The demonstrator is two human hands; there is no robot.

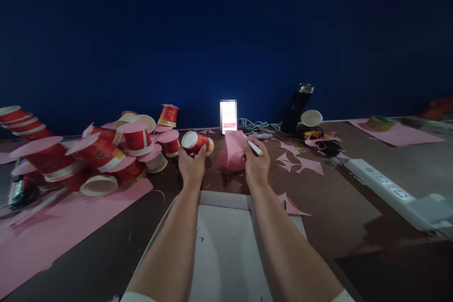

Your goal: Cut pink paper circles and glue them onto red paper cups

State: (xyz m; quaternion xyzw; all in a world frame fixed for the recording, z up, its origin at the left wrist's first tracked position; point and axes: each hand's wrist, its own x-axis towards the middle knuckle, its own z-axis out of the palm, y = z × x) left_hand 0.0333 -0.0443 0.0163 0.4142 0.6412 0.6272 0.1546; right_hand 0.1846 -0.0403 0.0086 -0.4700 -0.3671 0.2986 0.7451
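Your left hand (191, 166) gripped a red paper cup with a white rim (196, 142), lying on its side, long axis running left to right. Your right hand (255, 163) was closed around a white pen (255, 148) and a folded pink paper sheet (234, 150), just right of the cup, near the dark table's (339, 207) far edge.

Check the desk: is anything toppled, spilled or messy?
Yes. The paper cups at left lie tumbled in a heap rather than stacked, and pink paper scraps litter the table right of the hands.
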